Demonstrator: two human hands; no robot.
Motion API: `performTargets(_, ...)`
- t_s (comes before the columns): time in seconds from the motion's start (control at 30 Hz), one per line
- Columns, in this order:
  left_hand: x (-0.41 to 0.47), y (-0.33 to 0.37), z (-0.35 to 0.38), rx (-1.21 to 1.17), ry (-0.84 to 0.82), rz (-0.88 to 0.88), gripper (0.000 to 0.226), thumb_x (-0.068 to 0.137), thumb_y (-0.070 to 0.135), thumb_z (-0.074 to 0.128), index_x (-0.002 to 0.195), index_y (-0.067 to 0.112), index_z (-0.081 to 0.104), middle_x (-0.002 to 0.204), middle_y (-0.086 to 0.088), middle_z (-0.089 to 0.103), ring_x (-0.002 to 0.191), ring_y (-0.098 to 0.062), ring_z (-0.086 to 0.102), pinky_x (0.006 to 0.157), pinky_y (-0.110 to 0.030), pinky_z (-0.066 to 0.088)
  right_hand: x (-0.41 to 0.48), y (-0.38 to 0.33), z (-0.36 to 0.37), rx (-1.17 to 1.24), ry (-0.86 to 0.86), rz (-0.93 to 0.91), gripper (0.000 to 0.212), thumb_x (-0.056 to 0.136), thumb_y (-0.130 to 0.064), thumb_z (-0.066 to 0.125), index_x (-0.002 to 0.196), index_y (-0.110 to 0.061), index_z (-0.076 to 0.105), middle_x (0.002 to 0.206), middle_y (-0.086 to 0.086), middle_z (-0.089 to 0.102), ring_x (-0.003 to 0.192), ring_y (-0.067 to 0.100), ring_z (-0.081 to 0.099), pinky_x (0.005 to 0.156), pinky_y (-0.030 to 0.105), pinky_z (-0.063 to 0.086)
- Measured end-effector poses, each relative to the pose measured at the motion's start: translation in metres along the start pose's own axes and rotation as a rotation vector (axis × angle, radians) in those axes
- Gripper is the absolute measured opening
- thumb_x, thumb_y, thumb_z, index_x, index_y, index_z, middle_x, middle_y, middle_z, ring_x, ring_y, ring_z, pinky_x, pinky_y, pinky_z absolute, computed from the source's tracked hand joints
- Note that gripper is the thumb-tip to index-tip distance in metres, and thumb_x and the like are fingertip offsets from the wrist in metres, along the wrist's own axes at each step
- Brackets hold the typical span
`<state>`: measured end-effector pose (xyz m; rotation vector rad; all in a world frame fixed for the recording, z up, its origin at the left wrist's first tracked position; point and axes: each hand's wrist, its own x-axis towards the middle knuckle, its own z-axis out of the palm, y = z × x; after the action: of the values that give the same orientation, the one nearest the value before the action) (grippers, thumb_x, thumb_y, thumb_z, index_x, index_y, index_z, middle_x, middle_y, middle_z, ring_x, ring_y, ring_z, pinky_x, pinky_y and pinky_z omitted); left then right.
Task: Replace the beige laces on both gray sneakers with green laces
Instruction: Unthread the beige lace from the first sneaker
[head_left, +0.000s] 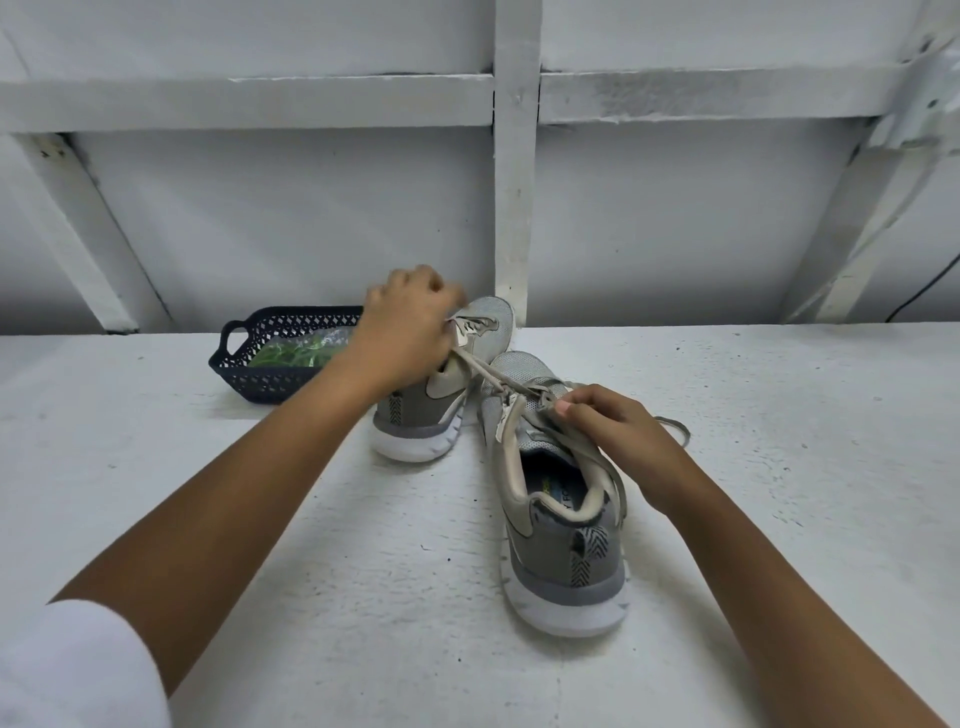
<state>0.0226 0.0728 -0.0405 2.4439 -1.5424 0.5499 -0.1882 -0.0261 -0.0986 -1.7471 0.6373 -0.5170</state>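
Observation:
Two gray sneakers stand on the white surface, heels toward me. The near sneaker (563, 525) is on the right, the far sneaker (431, 410) sits behind it to the left. A beige lace (485, 373) runs taut from the near sneaker's eyelets up to my left hand (405, 332), which grips it with curled fingers above the far sneaker. My right hand (610, 431) pinches the near sneaker's upper at the eyelets, and a loose end of lace lies behind it. Green laces (296, 354) in clear wrap lie in a dark basket.
The dark blue plastic basket (244, 374) stands at the back left, just behind the far sneaker. A white wall with wooden beams rises right behind the surface. The white surface (363, 597) stretches open in front and to the right.

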Motion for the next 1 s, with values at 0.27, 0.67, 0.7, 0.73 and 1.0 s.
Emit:
performTargets(0.27,-0.012,0.031,0.033,0.101,-0.265,0.238,0.026,0.096,0.031,0.044,0.114,0.023,0.06,0.121,0.0,0.054,0.12,-0.021,0.043,0.101,-0.046,0.031,0.0,0.001,0.001,0.018,0.005,-0.004,0.009,0.09,-0.025,0.061,0.082,-0.023,0.064,0.082,-0.006,0.064,0.077,0.005,0.058,0.072,0.019,0.042)
performTargets(0.67,0.0,-0.011,0.003,0.031,-0.037,-0.235,0.03,0.091,0.023,0.046,0.118,0.012,0.053,0.121,-0.013,0.051,0.113,-0.032,0.045,0.096,-0.047,0.034,0.001,0.001,0.001,0.011,0.006,-0.002,0.01,0.09,-0.025,0.06,0.082,-0.022,0.064,0.083,-0.006,0.065,0.076,0.002,0.058,0.071,0.018,0.042)
performTargets(0.7,-0.003,-0.007,0.005,0.029,-0.063,-0.166,0.035,0.091,0.023,0.047,0.125,0.015,0.05,0.127,-0.013,0.047,0.119,-0.032,0.041,0.1,-0.048,0.031,0.0,0.001,0.001,0.009,0.004,-0.002,0.009,0.09,-0.026,0.06,0.082,-0.022,0.064,0.083,-0.006,0.065,0.076,0.002,0.058,0.071,0.018,0.042)
performTargets(0.73,-0.006,-0.002,0.007,0.017,-0.074,-0.073,0.039,0.09,0.025,0.049,0.129,0.02,0.048,0.132,-0.01,0.044,0.123,-0.03,0.037,0.103,-0.048,0.027,0.0,0.001,0.001,0.008,0.004,-0.003,0.009,0.09,-0.026,0.06,0.083,-0.022,0.065,0.083,-0.006,0.065,0.076,0.002,0.059,0.072,0.018,0.042)
performTargets(1.0,-0.01,0.036,0.033,0.065,-0.248,0.234,0.026,0.096,0.031,0.042,0.115,0.021,0.059,0.122,0.001,0.053,0.122,-0.018,0.043,0.107,-0.047,0.022,0.002,0.004,0.0,-0.006,0.007,-0.013,0.008,0.09,-0.028,0.061,0.084,-0.023,0.065,0.089,-0.004,0.066,0.082,0.006,0.059,0.074,0.021,0.042)
